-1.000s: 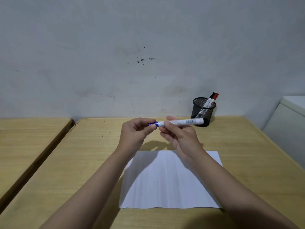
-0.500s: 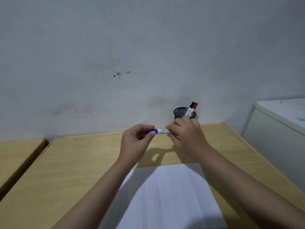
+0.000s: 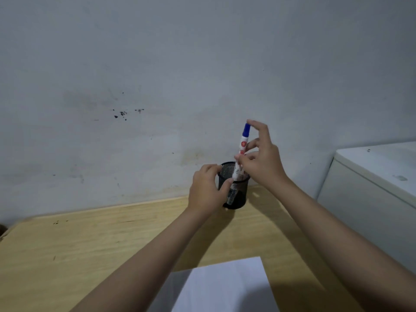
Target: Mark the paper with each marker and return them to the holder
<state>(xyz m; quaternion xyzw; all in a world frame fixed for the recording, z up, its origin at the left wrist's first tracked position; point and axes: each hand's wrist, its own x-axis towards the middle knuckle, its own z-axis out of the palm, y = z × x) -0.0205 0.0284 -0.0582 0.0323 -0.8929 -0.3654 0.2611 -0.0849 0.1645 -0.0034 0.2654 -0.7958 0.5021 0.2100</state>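
Marker (image 3: 242, 147) label unreadable (blurred).

Both bare forearms reach forward and up from the lower edge of the view, converging toward the middle. The left hand (image 3: 208, 190) is curled, thumb and fingers wrapped in a loose C with the palm facing right. The right hand (image 3: 262, 161) sits higher and just beside it, wrist bent, thumb and lower fingers pinched together while the index finger stretches straight upward, slightly hooked at its tip.
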